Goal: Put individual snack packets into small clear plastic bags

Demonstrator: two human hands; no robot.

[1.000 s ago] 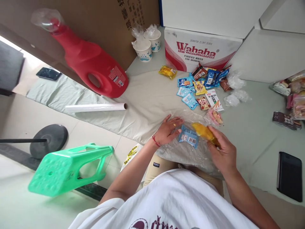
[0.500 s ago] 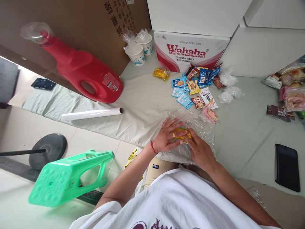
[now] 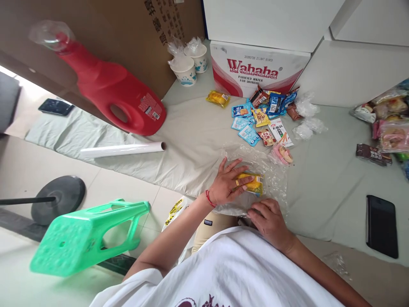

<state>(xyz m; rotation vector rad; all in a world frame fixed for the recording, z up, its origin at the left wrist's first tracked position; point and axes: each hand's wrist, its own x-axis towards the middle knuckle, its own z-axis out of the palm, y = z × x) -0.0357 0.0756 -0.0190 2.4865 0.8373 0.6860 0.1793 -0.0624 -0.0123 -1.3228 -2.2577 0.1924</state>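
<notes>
A yellow snack packet (image 3: 258, 184) lies on a crinkled sheet of clear plastic film (image 3: 275, 181) in front of my lap. My left hand (image 3: 226, 183) rests on the packet with its fingers spread. Near the film's front edge is my right hand (image 3: 270, 221), its fingers curled and pinching that edge. Just beyond the film sits a pink-wrapped snack (image 3: 282, 153). Further back are several small snack packets, among them a white one (image 3: 280, 131), a blue one (image 3: 241, 111) and a second yellow packet (image 3: 218, 98).
A white roll (image 3: 124, 149) and a big red bottle (image 3: 121, 94) are on the left. Two paper cups (image 3: 185, 72) stand beside a Wahaha carton (image 3: 255, 68). Crumpled plastic balls (image 3: 306, 104), a black phone (image 3: 381, 226) and bagged snacks (image 3: 394, 134) lie right. A green stool (image 3: 79, 238) is on the floor.
My right hand has left the yellow packet and moved toward me to the film's near edge. My left hand stays on the packet, which now shows more.
</notes>
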